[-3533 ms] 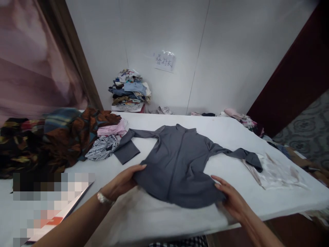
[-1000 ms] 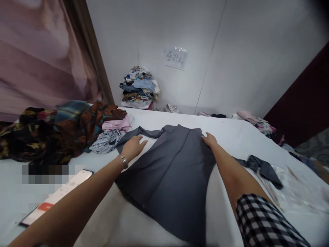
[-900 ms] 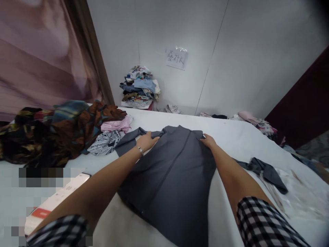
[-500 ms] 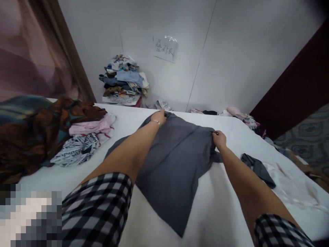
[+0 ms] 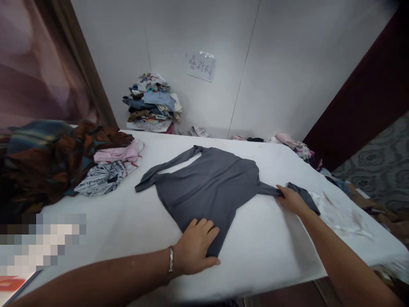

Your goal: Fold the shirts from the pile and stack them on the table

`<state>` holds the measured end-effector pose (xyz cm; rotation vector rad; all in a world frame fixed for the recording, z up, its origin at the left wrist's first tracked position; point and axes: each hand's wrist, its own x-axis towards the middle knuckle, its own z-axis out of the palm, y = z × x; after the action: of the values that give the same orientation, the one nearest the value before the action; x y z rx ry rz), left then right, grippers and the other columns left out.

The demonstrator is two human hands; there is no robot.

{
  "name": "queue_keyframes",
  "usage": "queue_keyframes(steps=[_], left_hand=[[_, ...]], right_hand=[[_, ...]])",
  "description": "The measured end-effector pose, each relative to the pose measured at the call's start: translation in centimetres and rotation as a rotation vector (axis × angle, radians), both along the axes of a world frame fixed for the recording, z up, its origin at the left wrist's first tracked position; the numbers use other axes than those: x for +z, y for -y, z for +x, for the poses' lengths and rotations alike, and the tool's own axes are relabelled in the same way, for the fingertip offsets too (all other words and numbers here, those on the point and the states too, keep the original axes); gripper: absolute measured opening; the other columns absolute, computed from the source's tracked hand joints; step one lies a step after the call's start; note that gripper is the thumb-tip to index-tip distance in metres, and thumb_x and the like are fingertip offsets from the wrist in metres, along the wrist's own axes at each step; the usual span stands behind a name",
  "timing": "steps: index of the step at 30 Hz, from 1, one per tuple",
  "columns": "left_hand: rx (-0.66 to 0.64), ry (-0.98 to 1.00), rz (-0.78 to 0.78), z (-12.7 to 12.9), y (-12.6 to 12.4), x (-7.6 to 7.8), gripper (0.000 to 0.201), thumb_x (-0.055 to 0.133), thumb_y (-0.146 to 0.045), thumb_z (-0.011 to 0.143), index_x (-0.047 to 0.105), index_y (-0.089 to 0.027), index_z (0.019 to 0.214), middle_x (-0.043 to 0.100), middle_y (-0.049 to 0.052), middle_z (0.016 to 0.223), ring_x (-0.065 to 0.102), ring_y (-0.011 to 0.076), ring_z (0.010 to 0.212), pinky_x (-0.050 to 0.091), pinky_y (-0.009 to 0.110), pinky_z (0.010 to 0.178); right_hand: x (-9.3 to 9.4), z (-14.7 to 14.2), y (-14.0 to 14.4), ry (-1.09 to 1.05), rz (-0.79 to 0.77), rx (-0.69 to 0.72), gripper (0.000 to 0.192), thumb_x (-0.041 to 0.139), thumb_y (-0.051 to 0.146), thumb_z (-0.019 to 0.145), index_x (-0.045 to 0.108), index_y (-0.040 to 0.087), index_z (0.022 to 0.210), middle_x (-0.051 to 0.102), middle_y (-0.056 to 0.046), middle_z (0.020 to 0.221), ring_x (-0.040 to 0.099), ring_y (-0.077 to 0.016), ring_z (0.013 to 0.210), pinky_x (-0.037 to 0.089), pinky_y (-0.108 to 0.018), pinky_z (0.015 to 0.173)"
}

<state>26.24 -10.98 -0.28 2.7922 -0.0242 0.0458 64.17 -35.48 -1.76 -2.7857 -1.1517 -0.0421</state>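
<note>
A dark grey long-sleeved shirt [image 5: 204, 183] lies spread on the white table, its collar end toward the wall and its lower hem toward me. My left hand [image 5: 196, 247] rests on the near bottom corner of the shirt, fingers and thumb apart. The cuff end of the right sleeve is pinched in my right hand [image 5: 289, 199], which stretches that sleeve out sideways. On the other side, the left sleeve [image 5: 169, 164] lies bent outward, away from the body of the shirt. Just beyond my right hand is a folded dark grey cloth [image 5: 305, 196].
Rumpled brown patterned cloth [image 5: 79, 153], a pink garment [image 5: 118, 153] and a black-and-white printed garment [image 5: 102, 181] lie at the left. A tall clothes stack [image 5: 156, 102] stands by the wall. Clear plastic packaging [image 5: 341, 215] lies at the right, more clothes [image 5: 297, 145] behind it.
My left hand has left the shirt's far edge and come down to its near hem. My right hand has moved from the far right part outward to the sleeve end. The shirt lies flatter.
</note>
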Motion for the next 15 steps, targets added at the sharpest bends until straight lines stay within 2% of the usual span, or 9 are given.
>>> queue_keyframes(steps=[3,5,7,10,12,15], left_hand=[[0.079,-0.019,0.102,0.4,1.0,-0.1,0.02,0.052,-0.03,0.083,0.06,-0.019,0.097,0.06,0.01,0.103,0.054,0.0262,0.097,0.039,0.041,0.082],[0.112,-0.037,0.123,1.1,0.4,0.7,0.017,0.045,-0.013,0.08,0.059,-0.017,0.087,0.062,0.01,0.098,0.055,0.0239,0.094,0.04,0.039,0.081],[0.144,-0.045,0.069,0.7,-0.6,2.2,0.016,0.043,-0.011,0.078,0.057,-0.017,0.083,0.062,0.008,0.093,0.057,0.0218,0.09,0.041,0.036,0.079],[0.204,0.002,-0.017,-2.2,-2.0,4.8,0.009,0.044,-0.017,0.079,0.052,-0.019,0.078,0.061,0.005,0.084,0.056,0.0189,0.079,0.041,0.033,0.073],[0.246,0.049,0.025,-4.9,-2.5,5.9,0.008,0.044,-0.017,0.077,0.048,-0.021,0.072,0.059,0.004,0.078,0.054,0.019,0.073,0.039,0.034,0.07],[0.23,0.037,0.054,-8.5,-2.0,5.4,0.009,0.047,-0.012,0.071,0.047,-0.021,0.069,0.059,0.004,0.076,0.053,0.0209,0.071,0.037,0.036,0.069]], right_hand=[[1.0,-0.8,-0.2,0.065,-0.102,-0.061,0.034,0.05,0.015,0.08,0.067,0.017,0.11,0.069,-0.012,0.105,0.064,-0.0246,0.096,0.046,-0.032,0.087],[2.0,-1.6,-0.3,0.098,-0.06,-0.056,0.036,0.045,0.012,0.08,0.067,0.018,0.108,0.068,-0.01,0.104,0.063,-0.0232,0.097,0.045,-0.03,0.087],[3.1,-2.6,0.3,0.149,0.064,-0.064,0.039,0.043,0.012,0.081,0.065,0.018,0.112,0.067,-0.01,0.107,0.062,-0.0234,0.1,0.046,-0.03,0.088],[4.1,-4.3,2.7,0.195,0.283,-0.081,0.041,0.042,0.02,0.082,0.061,0.02,0.119,0.065,-0.009,0.114,0.061,-0.0244,0.103,0.047,-0.033,0.089],[3.8,-5.6,4.8,0.193,0.363,-0.068,0.041,0.043,0.025,0.082,0.06,0.02,0.119,0.065,-0.008,0.116,0.061,-0.0252,0.104,0.047,-0.035,0.09],[2.0,-7.5,7.4,0.133,0.33,0.012,0.038,0.045,0.029,0.081,0.064,0.02,0.114,0.068,-0.01,0.11,0.062,-0.0264,0.101,0.047,-0.037,0.09]])
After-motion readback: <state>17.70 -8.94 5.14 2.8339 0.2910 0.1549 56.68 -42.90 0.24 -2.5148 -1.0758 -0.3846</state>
